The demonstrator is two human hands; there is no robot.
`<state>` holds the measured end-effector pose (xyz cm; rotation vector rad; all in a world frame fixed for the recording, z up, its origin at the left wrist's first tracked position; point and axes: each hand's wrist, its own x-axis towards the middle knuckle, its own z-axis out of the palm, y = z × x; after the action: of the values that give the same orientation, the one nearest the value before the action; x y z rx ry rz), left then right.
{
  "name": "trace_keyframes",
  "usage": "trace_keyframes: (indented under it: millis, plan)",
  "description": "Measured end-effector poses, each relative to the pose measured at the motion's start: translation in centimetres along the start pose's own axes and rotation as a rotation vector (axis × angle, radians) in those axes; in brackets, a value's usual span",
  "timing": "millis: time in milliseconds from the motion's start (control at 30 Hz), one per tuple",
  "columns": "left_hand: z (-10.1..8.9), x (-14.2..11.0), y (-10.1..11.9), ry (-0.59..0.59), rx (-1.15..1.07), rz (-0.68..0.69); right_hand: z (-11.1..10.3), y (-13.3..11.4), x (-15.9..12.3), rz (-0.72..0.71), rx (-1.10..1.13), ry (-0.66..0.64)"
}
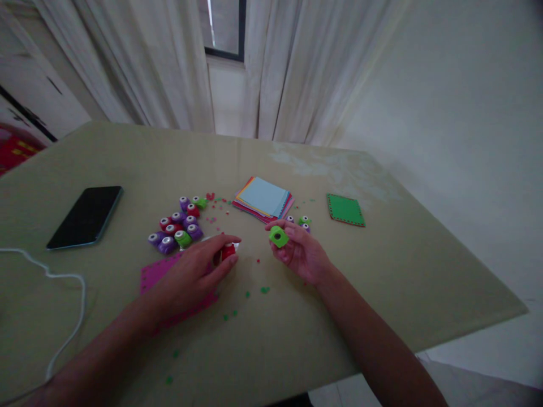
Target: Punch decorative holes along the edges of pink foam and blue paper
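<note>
Forearms (365, 322) were seen nearest, laid in from 7 and 5 o'clock, directions being taken from between the hands. A green punch (279, 237) was held raised in the right hand's (303, 251) fingers; a red punch (228, 252) was enclosed by the left hand's (199, 271) thumb and forefinger, whether lifted could not be told. Sorting or swapping of punches was judged in hand; for the next move, a firm grip and a spot apart from the punch cluster (173, 228), at 9 to 10, would be called for. The paper stack (263, 196) was noted at 12, green sheet (345, 210) at 2. Left-hand room was limited by the magenta sheet (159, 274) beneath. Widest room was found at 3, bounded by the slanting table edge (449, 249); loose green bits (265, 290) were strewn around 6.
</note>
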<state>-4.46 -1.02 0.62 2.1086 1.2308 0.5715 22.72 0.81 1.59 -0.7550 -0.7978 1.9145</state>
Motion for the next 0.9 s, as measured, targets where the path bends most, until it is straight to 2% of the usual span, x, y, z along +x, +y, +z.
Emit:
trace_keyframes:
  millis: [233,333,433,567,667,733,800,833,900]
  plan:
    - [-0.1,0.0,0.0,0.018,-0.056,0.025,-0.2,0.1,0.0,0.012,0.03,-0.009]
    - [-0.1,0.1,-0.3,0.013,-0.009,0.04,-0.4,0.1,0.2,-0.001,-0.04,0.007]
    - [0.0,0.1,-0.5,0.004,0.093,0.065,-0.8,0.2,0.3,-0.114,-0.411,0.031]
    - [0.9,0.2,-0.4,-0.003,0.181,0.103,-1.9,0.3,0.6,-0.357,-1.306,0.171]
    - [2.0,0.5,0.0,0.011,0.212,0.107,-2.5,0.5,1.0,-0.359,-1.728,0.245]
    - [2.4,0.6,0.3,0.023,0.209,0.106,-2.6,0.6,1.0,-0.359,-1.82,0.291]
    - [2.0,0.6,0.3,0.028,0.177,0.096,-2.0,0.8,0.8,-0.422,-1.81,0.325]
    - [1.4,0.5,0.0,0.03,0.159,0.081,-1.5,1.0,0.5,-0.463,-1.774,0.309]
    - [-0.1,0.2,-0.9,0.045,0.141,0.017,-0.2,1.6,0.0,-0.501,-1.665,0.191]
